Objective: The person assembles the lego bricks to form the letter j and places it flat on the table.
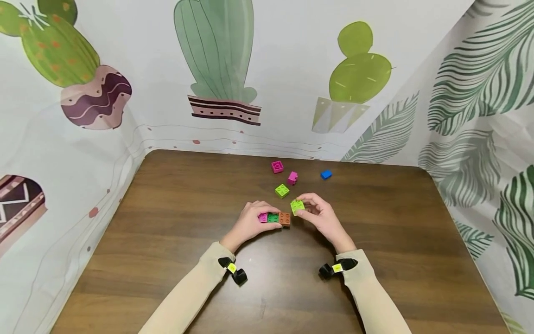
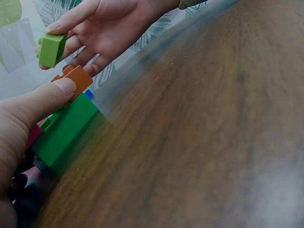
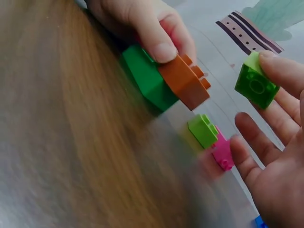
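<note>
My left hand (image 1: pixel 250 221) grips a joined group of toy building bricks low over the table. The group shows a pink brick (image 1: pixel 263 217), a green brick (image 1: pixel 273 218) and an orange brick (image 1: pixel 284 219) at its right end. In the right wrist view the orange brick (image 3: pixel 183 84) sits higher than the green brick (image 3: pixel 142 78), the left thumb against it. My right hand (image 1: pixel 324 219) pinches a lime-green brick (image 1: pixel 297 207) between thumb and fingers, apart from the group. Its hollow underside (image 3: pixel 257 86) faces the right wrist camera. Fingers hide part of the pink brick.
Beyond the hands a second lime-green brick (image 1: pixel 282 190) lies on the brown wooden table (image 1: pixel 200 185). Behind it are two pink bricks, an upright one (image 1: pixel 277 167) and a tipped one (image 1: pixel 293 177). Farther right lies a blue brick (image 1: pixel 326 174). A patterned wall covering borders the table.
</note>
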A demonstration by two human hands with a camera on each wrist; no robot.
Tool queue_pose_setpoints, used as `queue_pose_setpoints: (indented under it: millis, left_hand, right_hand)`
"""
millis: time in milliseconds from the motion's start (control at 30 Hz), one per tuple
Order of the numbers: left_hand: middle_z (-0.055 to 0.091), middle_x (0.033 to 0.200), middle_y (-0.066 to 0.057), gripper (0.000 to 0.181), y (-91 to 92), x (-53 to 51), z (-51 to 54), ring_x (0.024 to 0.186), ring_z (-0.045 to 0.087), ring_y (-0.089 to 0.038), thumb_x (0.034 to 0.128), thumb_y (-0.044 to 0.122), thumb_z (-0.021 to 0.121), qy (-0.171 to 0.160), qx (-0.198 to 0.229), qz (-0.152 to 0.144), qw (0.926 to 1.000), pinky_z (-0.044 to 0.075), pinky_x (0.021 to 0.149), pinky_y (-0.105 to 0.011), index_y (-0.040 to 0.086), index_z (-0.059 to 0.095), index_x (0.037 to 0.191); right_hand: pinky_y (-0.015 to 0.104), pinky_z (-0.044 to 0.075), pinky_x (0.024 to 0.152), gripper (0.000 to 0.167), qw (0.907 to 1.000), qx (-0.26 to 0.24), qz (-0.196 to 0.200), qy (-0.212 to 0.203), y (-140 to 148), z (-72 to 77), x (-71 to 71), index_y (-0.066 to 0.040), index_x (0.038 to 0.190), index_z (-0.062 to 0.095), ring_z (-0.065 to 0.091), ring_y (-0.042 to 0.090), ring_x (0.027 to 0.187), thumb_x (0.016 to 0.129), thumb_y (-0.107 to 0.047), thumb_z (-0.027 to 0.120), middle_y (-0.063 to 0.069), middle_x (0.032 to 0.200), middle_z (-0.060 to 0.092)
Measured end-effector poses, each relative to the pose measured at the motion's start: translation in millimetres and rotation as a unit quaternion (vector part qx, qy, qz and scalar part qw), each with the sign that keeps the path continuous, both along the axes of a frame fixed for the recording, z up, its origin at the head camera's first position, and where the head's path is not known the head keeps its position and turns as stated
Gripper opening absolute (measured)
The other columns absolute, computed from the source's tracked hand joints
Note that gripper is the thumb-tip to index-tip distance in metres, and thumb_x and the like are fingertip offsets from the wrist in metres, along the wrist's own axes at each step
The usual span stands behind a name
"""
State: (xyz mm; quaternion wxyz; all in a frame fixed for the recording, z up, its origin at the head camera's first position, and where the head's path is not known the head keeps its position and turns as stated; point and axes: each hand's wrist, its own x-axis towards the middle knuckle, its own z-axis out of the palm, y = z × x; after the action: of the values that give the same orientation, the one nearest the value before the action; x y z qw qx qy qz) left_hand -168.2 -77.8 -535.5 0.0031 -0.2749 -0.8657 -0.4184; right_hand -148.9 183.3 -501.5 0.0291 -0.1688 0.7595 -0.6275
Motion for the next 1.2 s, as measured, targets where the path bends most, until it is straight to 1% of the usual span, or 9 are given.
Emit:
queue_pose_setpoints:
  millis: [100, 267, 500, 567, 667, 767, 900, 1033, 1200]
  left_hand:
    - [0.072, 0.104, 0.008, 0.04, 0.5, -0.5, 0.3, 0.1, 0.061, -0.013, 0.0807, 0.041, 0.09, -0.003, -0.002, 0.001, 1.0, 0.038, 0.093, -0.039, 0.023, 0.08, 0.115]
    - [0.073, 0.104, 0.007, 0.04, 1.2, -0.3, 1.4, 0.101, 0.062, -0.015, 0.08, 0.039, 0.091, 0.007, 0.004, 0.005, 1.0, 0.038, 0.092, -0.041, 0.022, 0.08, 0.114]
    - [0.072, 0.105, 0.007, 0.04, 2.7, 2.7, 2.6, 0.102, 0.062, -0.015, 0.0808, 0.039, 0.091, 0.005, -0.001, 0.001, 1.0, 0.039, 0.093, -0.041, 0.022, 0.08, 0.115]
    - [0.072, 0.105, 0.006, 0.04, 3.5, 2.5, 3.4, 0.103, 0.062, -0.016, 0.0811, 0.039, 0.09, 0.005, -0.002, 0.0, 1.0, 0.039, 0.094, -0.041, 0.022, 0.08, 0.115]
    - [0.073, 0.105, 0.006, 0.04, 2.4, 2.9, 3.9, 0.104, 0.062, -0.017, 0.0802, 0.038, 0.091, 0.003, -0.001, 0.003, 1.0, 0.038, 0.094, -0.041, 0.021, 0.08, 0.115]
    - [0.073, 0.105, 0.006, 0.04, 1.1, 3.6, 3.8, 0.104, 0.062, -0.017, 0.0796, 0.037, 0.092, 0.001, -0.001, 0.008, 1.0, 0.038, 0.093, -0.041, 0.02, 0.08, 0.114]
    - [0.073, 0.106, 0.005, 0.04, 0.5, 3.3, 3.6, 0.104, 0.063, -0.017, 0.0798, 0.037, 0.092, -0.003, -0.004, 0.007, 1.0, 0.038, 0.093, -0.041, 0.02, 0.08, 0.114]
    - [0.073, 0.106, 0.005, 0.041, 0.9, 2.7, 3.9, 0.104, 0.063, -0.018, 0.0794, 0.037, 0.092, -0.001, -0.006, 0.006, 1.0, 0.039, 0.094, -0.041, 0.019, 0.08, 0.115]
    - [0.073, 0.106, 0.004, 0.041, 0.9, 3.2, 3.9, 0.103, 0.064, -0.018, 0.0785, 0.035, 0.093, 0.003, 0.0, 0.006, 1.0, 0.039, 0.093, -0.041, 0.018, 0.08, 0.114]
  right_hand:
    - [0.024, 0.053, 0.083, 0.032, 1.0, -0.001, 0.004, -0.004, -3, 0.5, 1.4, 0.0, 0.125, 0.062, 0.067, 0.018, 0.097, 0.095, 0.001, 0.073, 0.023, 0.117, 0.071]
    - [0.024, 0.054, 0.083, 0.034, 0.9999, -0.004, 0.009, -0.005, -7, 1.4, 1.4, 0.0, 0.127, 0.061, 0.067, 0.017, 0.1, 0.096, 0.0, 0.072, 0.023, 0.119, 0.072]
    - [0.021, 0.053, 0.085, 0.046, 0.9995, 0.031, 0.001, -0.01, -9, -4.4, 3.8, 0.001, 0.14, 0.06, 0.067, 0.016, 0.101, 0.097, -0.003, 0.072, 0.021, 0.12, 0.072]
    - [0.021, 0.054, 0.086, 0.044, 0.9993, 0.033, 0.001, -0.014, -10, -5.0, 4.7, 0.0, 0.139, 0.063, 0.068, 0.016, 0.101, 0.097, -0.004, 0.073, 0.02, 0.12, 0.072]
    - [0.022, 0.055, 0.088, 0.038, 0.9992, 0.031, 0.015, -0.023, -12, -6.5, 5.0, -0.002, 0.134, 0.066, 0.069, 0.016, 0.104, 0.097, -0.006, 0.073, 0.019, 0.123, 0.071]
    - [0.024, 0.056, 0.089, 0.035, 0.9989, 0.024, 0.029, -0.029, -14, -8.7, 4.6, -0.002, 0.131, 0.066, 0.07, 0.015, 0.106, 0.097, -0.005, 0.072, 0.02, 0.125, 0.071]
    - [0.024, 0.056, 0.087, 0.032, 0.9988, 0.02, 0.034, -0.03, -15, -8.9, 5.3, -0.002, 0.128, 0.066, 0.07, 0.014, 0.106, 0.097, -0.003, 0.072, 0.021, 0.124, 0.071]
    - [0.025, 0.056, 0.087, 0.032, 0.9988, 0.016, 0.041, -0.022, -16, -9.7, 5.9, -0.001, 0.128, 0.065, 0.07, 0.016, 0.107, 0.097, -0.002, 0.071, 0.021, 0.123, 0.071]
    - [0.025, 0.054, 0.09, 0.031, 0.9986, 0.022, 0.046, -0.012, -19, -10.6, 7.4, -0.002, 0.127, 0.064, 0.069, 0.021, 0.109, 0.097, -0.002, 0.071, 0.018, 0.123, 0.072]
